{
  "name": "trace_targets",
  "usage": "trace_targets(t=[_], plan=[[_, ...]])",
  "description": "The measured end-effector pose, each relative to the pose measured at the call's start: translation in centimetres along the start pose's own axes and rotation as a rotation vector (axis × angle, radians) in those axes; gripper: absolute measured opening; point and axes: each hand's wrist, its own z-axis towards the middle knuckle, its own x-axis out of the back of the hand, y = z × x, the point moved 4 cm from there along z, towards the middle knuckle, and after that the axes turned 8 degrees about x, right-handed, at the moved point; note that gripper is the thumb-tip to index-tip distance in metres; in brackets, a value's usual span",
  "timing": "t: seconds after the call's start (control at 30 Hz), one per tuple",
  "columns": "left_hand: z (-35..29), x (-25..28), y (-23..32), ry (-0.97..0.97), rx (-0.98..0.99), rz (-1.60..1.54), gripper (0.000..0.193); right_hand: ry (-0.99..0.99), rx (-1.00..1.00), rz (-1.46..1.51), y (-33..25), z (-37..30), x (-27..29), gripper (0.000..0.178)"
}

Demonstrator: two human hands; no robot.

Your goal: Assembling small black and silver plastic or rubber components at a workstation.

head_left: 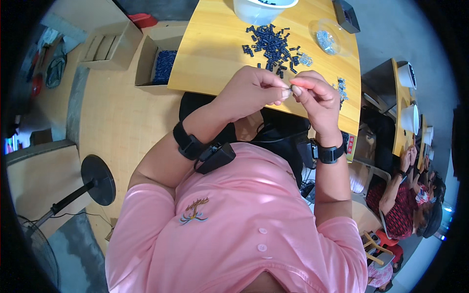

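My left hand [255, 93] and right hand [317, 95] were pinched, thumb to forefinger, on a small dark part [291, 89] near the edge of the desk [210, 58]; being tiny and mostly covered, it could have slipped (floorward, I judged). A heap of black pieces [271, 45] stood between my hands and the white tub [255, 15]; silver pieces [306, 59] lay beside the heap.

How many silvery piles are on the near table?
3: a pile in the dish, another beside the black pieces, a third beside the right hand. More may be hidden.
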Motion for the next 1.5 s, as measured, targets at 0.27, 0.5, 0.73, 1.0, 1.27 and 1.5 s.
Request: trace_targets(t=[0.27,0.5,0.73,1.0,1.27,1.5], plan=[[0.0,-0.1,-1.0,-0.064,0.029,-0.094,0.024,0.156,-0.12,0.035,0.7,-1.0,-1.1,0.016],[-0.4,0.4,-0.6,-0.021,0.012,-0.059,0.024,0.262,-0.267,0.14,0.9,-0.9,-1.4,0.016],[-0.2,0.4,-0.6,-0.006,-0.034,0.002,0.024,0.276,-0.309,0.16,1.3,-1.2,-1.3,0.014],[-0.2,0.4,-0.5,0.014,-0.025,-0.041,0.024,0.333,-0.271,0.183,1.0,-1.2,-1.2,0.012],[-0.1,0.5,-0.5,0.037,-0.06,0.016,0.023,0.302,-0.279,0.114,0.7,-1.3,-1.3,0.011],[-0.6,0.2,0.5,0.191,-0.176,0.24,0.016,0.332,-0.219,0.09,0.2,-1.2,-1.6,0.011]])
